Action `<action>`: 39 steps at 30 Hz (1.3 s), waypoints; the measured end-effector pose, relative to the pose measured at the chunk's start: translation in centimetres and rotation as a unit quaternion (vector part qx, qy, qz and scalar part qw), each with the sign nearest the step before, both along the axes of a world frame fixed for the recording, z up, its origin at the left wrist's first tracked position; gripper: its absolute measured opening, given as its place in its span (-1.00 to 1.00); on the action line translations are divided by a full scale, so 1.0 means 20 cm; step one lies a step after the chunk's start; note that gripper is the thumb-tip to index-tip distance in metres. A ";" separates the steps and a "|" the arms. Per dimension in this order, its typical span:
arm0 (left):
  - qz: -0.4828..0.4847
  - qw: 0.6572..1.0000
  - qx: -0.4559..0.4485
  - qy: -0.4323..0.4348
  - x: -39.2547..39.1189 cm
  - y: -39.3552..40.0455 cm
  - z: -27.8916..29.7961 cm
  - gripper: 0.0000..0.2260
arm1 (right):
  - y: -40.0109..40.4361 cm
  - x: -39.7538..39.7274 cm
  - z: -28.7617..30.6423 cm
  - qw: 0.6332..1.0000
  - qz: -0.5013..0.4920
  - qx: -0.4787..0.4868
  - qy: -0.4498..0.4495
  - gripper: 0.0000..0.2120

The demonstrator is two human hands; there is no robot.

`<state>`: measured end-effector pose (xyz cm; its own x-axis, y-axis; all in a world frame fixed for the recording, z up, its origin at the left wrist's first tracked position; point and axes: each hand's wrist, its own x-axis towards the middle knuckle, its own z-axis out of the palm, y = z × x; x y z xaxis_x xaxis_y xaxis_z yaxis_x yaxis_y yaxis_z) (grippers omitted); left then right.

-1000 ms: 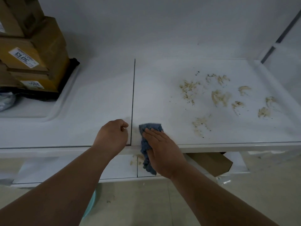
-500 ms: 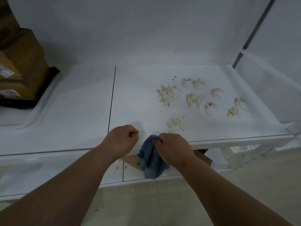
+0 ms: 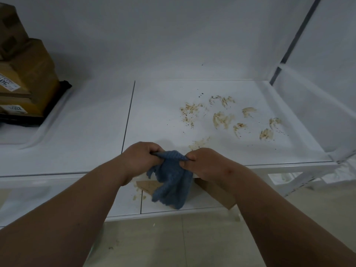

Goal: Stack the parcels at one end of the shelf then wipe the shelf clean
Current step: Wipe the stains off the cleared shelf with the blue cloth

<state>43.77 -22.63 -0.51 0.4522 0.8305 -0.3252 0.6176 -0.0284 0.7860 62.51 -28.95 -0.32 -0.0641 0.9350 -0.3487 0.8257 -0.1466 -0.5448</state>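
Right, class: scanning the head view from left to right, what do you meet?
Stacked parcels → left hand → blue cloth → right hand → brown smears → shelf's right end wall.

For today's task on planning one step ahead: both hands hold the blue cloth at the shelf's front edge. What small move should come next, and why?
Probably carry the blue cloth, pinched between the left hand and right hand, forward and right onto the brown smears. The parcels already sit stacked at the shelf's left end, and those smears remain unwiped.
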 end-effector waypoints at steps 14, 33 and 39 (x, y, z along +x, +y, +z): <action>0.077 0.997 -0.016 -0.001 0.02 0.06 0.07 -0.93 | -0.04 -0.01 0.00 0.965 -0.151 -0.011 0.213 -0.71; 0.037 0.979 -0.182 -0.080 0.04 -0.04 -0.05 -0.72 | 0.03 -0.04 0.08 0.838 -0.278 0.043 0.467 -0.82; 0.073 0.969 -0.200 -0.124 0.02 -0.01 -0.03 -0.76 | 0.01 0.00 0.01 0.929 -0.239 0.091 0.267 -0.57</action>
